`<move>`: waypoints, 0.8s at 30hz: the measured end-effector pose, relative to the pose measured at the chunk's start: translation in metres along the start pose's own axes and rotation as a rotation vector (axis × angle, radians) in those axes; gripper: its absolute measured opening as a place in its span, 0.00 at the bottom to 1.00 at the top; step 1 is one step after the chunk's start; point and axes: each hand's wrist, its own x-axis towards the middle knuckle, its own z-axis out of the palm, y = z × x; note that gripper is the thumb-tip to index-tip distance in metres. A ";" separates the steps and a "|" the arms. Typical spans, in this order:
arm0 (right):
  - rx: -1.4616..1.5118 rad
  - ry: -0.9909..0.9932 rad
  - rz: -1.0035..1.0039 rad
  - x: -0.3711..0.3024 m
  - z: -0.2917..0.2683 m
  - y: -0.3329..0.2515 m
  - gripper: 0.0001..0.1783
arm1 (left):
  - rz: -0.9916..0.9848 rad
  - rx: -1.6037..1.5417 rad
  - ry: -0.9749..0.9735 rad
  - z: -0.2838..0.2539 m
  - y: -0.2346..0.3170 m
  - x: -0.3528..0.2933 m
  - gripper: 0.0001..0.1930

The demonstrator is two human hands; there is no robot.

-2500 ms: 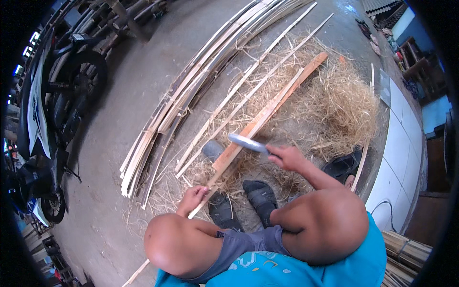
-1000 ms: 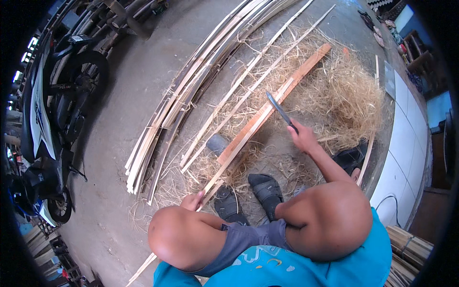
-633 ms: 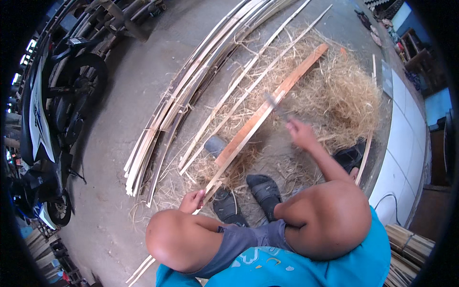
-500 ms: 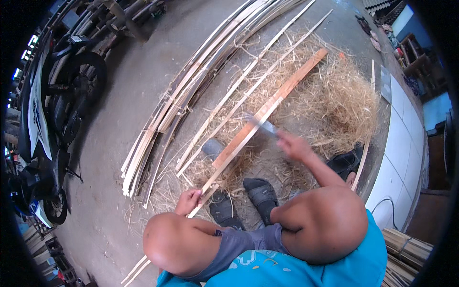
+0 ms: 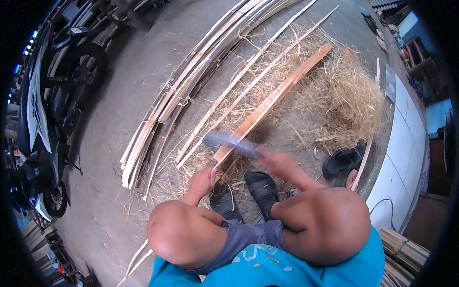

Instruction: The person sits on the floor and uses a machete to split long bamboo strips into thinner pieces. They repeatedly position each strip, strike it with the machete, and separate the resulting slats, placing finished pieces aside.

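Knife [image 5: 234, 142], blurred, crosswise over lower part of orange-brown board [image 5: 258, 117]. Around its handle, closed fingers of right hand [image 5: 279, 162], also blurred. Just below board's lower end, left hand [image 5: 203, 182] with fingers bent together on thin pale strip [image 5: 220, 163], fingertips not clear to see. Beside board, at right, heap of straw-coloured shavings [image 5: 354, 105]; at left, bundle of long strips [image 5: 165, 112] on grey floor [image 5: 114, 158].

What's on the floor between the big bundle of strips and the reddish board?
In the head view: two long pale strips, loose shavings and a grey block jutting from under the board.
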 end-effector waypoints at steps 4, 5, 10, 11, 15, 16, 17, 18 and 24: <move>-0.128 0.351 0.514 0.033 -0.108 0.093 0.24 | 0.019 -0.103 -0.057 0.011 -0.036 -0.022 0.23; -0.199 0.392 0.587 0.045 -0.115 0.102 0.24 | -0.009 -0.191 -0.047 0.018 -0.044 -0.025 0.25; -0.040 0.080 -0.047 0.033 -0.022 0.012 0.24 | -0.326 -0.697 -0.369 0.006 -0.033 -0.006 0.29; -0.120 -0.189 -0.060 0.020 -0.011 -0.026 0.24 | -0.264 -0.634 -0.308 0.011 -0.039 -0.014 0.30; 0.041 0.210 0.186 0.022 -0.033 0.021 0.24 | -0.262 -0.546 -0.228 0.037 -0.112 -0.052 0.31; 0.027 0.218 0.244 0.029 -0.048 0.041 0.24 | -0.292 -0.537 -0.225 0.045 -0.124 -0.055 0.31; 0.016 0.213 0.309 0.033 -0.058 0.056 0.24 | -0.333 -0.531 -0.230 0.048 -0.131 -0.060 0.31; -0.002 0.198 0.400 0.024 -0.055 0.066 0.25 | -0.336 -0.461 -0.245 0.026 -0.083 -0.044 0.29; 0.076 0.193 0.236 0.022 -0.029 0.061 0.26 | -0.085 -0.621 -0.158 0.025 -0.060 -0.011 0.22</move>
